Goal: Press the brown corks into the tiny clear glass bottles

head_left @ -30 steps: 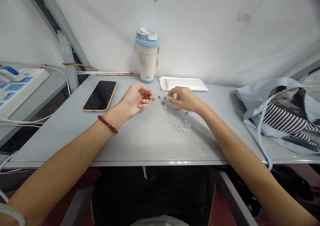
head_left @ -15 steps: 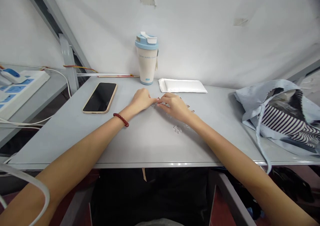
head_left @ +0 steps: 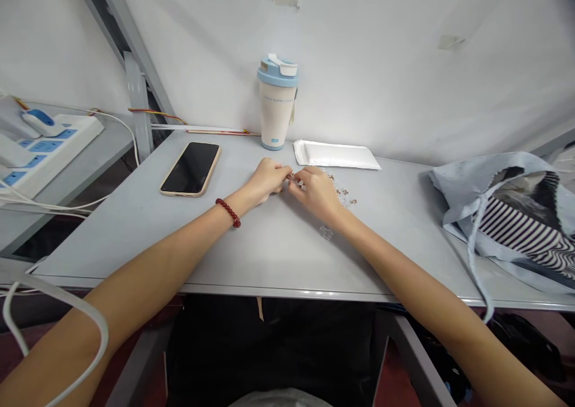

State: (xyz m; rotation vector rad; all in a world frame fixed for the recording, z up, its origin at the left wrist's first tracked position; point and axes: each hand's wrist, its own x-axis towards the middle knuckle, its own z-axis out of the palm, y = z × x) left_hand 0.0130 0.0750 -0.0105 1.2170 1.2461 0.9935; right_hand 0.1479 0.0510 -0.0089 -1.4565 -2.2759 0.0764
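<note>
**Bench**: grey top, running across the view; all items below rest on it unless noted.

**Left hand**: narrow, fingers curled, fingertips pointing right, toward the middle of the bench.

**Right hand**: narrow, fingers bunched, fingertips pointing left, facing the left hand.

**Small glass piece**: clear, glinting, directly between the two hands and at their fingertips. Too small to tell whether either hand holds it, which hand is nearer, or which way its long axis runs.

**Scattered glass pieces**: small group with brown specks, just beyond and to the right of the right hand, so nearer that hand than the left.

**Single glass piece**: clear, lying apart, just beside the right wrist on the near side.

**Red bead bracelet**: worn on the left wrist.

**Phone**: dark screen, tan case, left of the left hand.

**Tumbler**: cream body, blue lid, upright, beyond the hands.

**White envelope**: flat, right of the tumbler.

**Cloth bag**: pale blue, with striped contents, at the bench's right end.

**Power strip**: white, on a lower shelf to the left.
</note>
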